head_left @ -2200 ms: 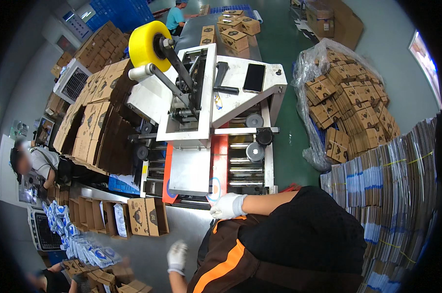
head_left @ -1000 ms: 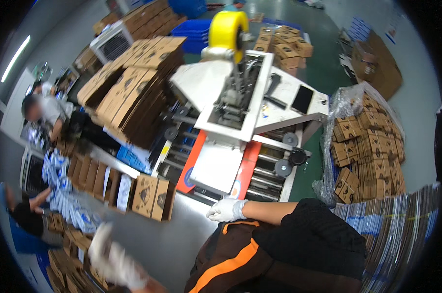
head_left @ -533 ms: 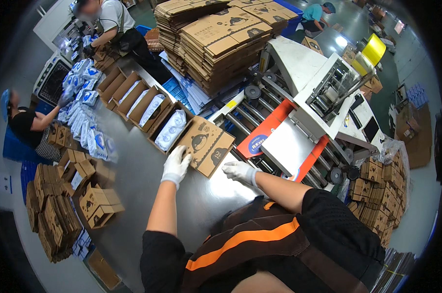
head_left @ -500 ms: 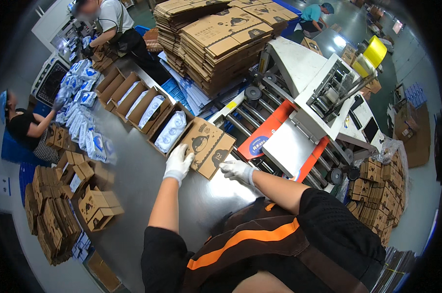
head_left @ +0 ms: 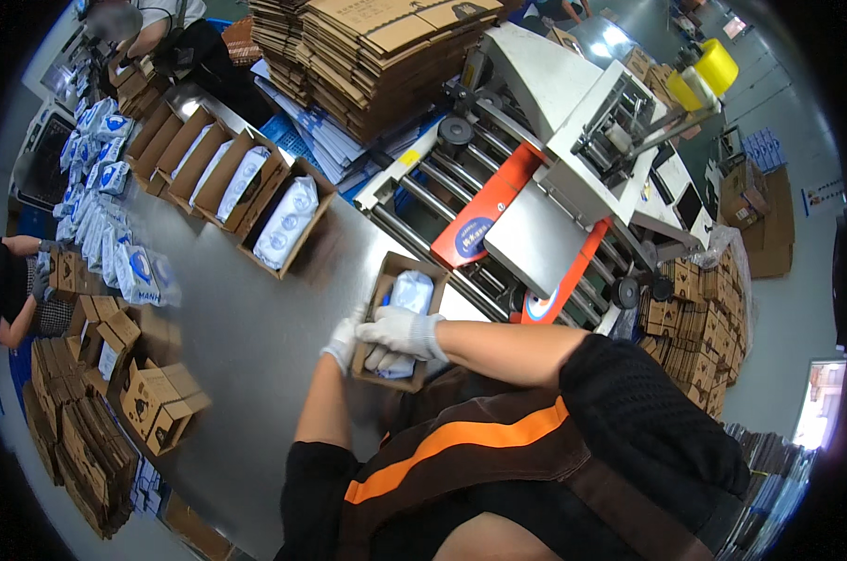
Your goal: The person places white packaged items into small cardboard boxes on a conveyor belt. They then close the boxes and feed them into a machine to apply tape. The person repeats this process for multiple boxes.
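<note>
An open-topped brown cardboard box [head_left: 435, 273] stands before me at the table's near edge. Inside lies a white-and-blue soft packet [head_left: 412, 292], partly covered by my hand. My left hand [head_left: 345, 338], in a white glove, grips the box's left wall. My right hand [head_left: 403, 334], gloved too, reaches over the box with curled fingers against the packet; anything inside the fingers is hidden. A small blue sliver shows just beyond them. Farther left, a row of open cardboard boxes [head_left: 225, 213] holds similar packets, the closest box [head_left: 322, 183] standing slightly apart.
A roller conveyor with a sealing machine [head_left: 559, 168] stands on the right. Flattened cartons [head_left: 386, 70] rise high at the back. White-and-blue packets [head_left: 105, 215] pile up along the table's left, near folded cartons [head_left: 82, 439]. Co-workers [head_left: 7, 285] are at the left and back.
The printed box is now nearer me, turned so its open top and packet show. My right hand has moved from its side to inside it. The view has shifted.
</note>
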### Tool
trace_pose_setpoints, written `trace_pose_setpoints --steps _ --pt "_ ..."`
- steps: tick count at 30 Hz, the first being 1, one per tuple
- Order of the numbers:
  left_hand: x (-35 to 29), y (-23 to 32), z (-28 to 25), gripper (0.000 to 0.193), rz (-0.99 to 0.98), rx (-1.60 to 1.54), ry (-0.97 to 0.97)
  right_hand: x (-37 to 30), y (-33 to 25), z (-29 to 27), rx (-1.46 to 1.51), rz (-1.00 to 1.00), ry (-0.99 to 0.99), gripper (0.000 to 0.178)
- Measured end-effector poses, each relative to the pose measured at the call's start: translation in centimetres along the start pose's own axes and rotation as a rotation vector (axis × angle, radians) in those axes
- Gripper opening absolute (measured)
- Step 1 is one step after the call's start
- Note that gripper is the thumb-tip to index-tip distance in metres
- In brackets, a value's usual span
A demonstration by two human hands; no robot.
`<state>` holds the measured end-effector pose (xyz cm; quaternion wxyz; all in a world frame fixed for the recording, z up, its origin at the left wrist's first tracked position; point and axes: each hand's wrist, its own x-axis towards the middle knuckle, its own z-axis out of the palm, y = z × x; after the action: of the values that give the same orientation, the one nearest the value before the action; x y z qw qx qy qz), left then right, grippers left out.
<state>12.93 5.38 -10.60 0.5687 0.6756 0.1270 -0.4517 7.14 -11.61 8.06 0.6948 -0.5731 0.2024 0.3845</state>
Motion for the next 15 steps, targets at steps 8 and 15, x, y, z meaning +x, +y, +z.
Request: trace_pose_setpoints --steps 8,15 --pt "-2.1 -8.9 0.3 0.028 0.276 -0.158 0.336 1.7 7.0 1.4 0.197 0.044 0.041 0.048" --pt "-23.3 -9.0 6.0 0.042 0.28 -0.354 0.498 -4.1 2.2 -6.9 -1.046 -0.847 0.768 0.059"
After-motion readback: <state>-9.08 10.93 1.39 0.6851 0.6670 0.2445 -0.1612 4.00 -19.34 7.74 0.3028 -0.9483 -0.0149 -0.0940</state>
